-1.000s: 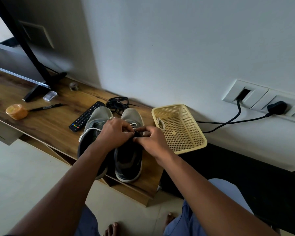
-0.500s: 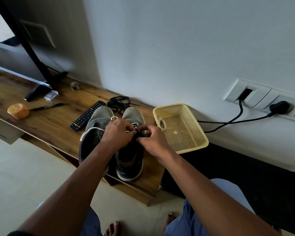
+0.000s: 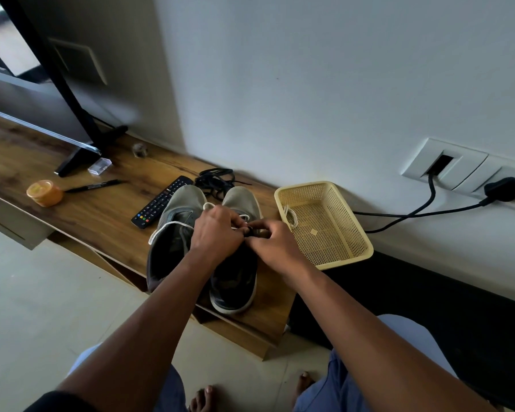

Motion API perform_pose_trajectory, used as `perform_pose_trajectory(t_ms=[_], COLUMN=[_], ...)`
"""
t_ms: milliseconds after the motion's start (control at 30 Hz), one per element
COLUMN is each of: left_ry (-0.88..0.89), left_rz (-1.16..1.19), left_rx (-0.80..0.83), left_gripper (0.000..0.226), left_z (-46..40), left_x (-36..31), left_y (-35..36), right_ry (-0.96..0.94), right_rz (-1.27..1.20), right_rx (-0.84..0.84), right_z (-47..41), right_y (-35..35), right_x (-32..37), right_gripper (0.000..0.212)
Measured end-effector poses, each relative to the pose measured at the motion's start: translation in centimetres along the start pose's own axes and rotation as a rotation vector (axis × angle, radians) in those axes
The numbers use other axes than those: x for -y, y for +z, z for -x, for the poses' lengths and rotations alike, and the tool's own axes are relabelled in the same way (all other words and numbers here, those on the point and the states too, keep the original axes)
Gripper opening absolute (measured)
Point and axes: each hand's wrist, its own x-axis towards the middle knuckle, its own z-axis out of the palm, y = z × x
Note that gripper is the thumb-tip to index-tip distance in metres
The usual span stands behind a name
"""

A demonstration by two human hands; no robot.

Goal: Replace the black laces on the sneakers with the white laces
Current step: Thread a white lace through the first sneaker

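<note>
Both hands meet over the right sneaker [image 3: 235,281], left hand [image 3: 217,230] and right hand [image 3: 275,243] each pinching its white lace [image 3: 244,217] at the eyelets, heel toward the person.

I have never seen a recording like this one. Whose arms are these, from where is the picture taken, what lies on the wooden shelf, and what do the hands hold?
There is no machine here. A person wears a camera on the head, which looks forward and down, so the arms are the person's own. The left hand and the right hand meet over the right sneaker and pinch a lace there; something small and black shows between the fingers. A white lace runs across the left sneaker. Behind the shoes lies a heap of black laces. On the wooden shelf are also a remote control, a pen, an orange jar and a yellow basket.
</note>
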Motion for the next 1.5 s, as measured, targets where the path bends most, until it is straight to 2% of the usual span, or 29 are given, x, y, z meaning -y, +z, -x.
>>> perform_pose_trajectory(t_ms=[100, 200, 333, 467, 767, 833, 933, 1000, 1067, 1167, 1300, 1400, 1500], left_ry=[0.004, 0.014, 0.011, 0.003, 0.068, 0.103, 0.212, 0.299, 0.291, 0.265, 0.26, 0.281, 0.27], left_rz=[-0.008, 0.007, 0.02, 0.014, 0.032, 0.025, 0.079, 0.112, 0.061, -0.066, -0.136, -0.169, -0.155], left_rx=[-0.017, -0.033, -0.04, -0.023, 0.029, 0.048, 0.145, 0.24, 0.284, 0.225, 0.221, 0.202, 0.174], left_gripper=[0.004, 0.005, 0.005, 0.004, 0.006, 0.015, 0.056, 0.067, 0.068, 0.067, 0.076, 0.082, 0.078], left_z=[0.0, 0.0, 0.0, 0.2, 0.2, 0.1, 0.0, -0.3, -0.1, 0.4, 0.1, 0.1, 0.3], left_x=[0.0, 0.1, 0.3, 0.1, 0.5, 0.7, 0.9, 1.2, 1.3, 0.7, 0.9, 1.2, 0.8], left_y=[-0.3, -0.5, -0.7, -0.9, -1.2, -1.3, -1.9, -1.9, -1.6, -1.3, -1.2, -1.4, -1.8], right_ry=[0.067, 0.057, 0.067, 0.007, -0.174, -0.188, -0.209, -0.219, -0.214, -0.282, -0.456, -0.526, -0.55], right_rz=[-0.071, -0.054, -0.148, 0.02, 0.197, 0.219, 0.259, 0.263, 0.246, 0.232, 0.232, 0.118, -0.116], right_rx=[0.012, 0.019, 0.028, -0.058, -0.095, -0.083, -0.064, -0.065, -0.093, -0.203, -0.355, -0.434, -0.399], right_z=[-0.5, -1.0, -1.7, -2.4, -2.8, -2.8, -2.8, -2.7, -2.6, -2.1, -1.9, -2.0, -1.2], right_y=[0.0, 0.0, -0.3, -0.3, -0.2, -0.1, 0.2, 0.3, 0.3, 0.1, -0.5, -1.6, -3.1], right_x=[0.3, 0.3, 0.1, -0.5, -0.3, 0.0, 0.4, 0.5, 0.3, 0.4, 1.3, 3.0, 5.4], right_gripper=[0.03, 0.024, 0.027, 0.009, 0.012, 0.015, 0.015, 0.01, 0.022, 0.008, 0.008, 0.009, 0.006])
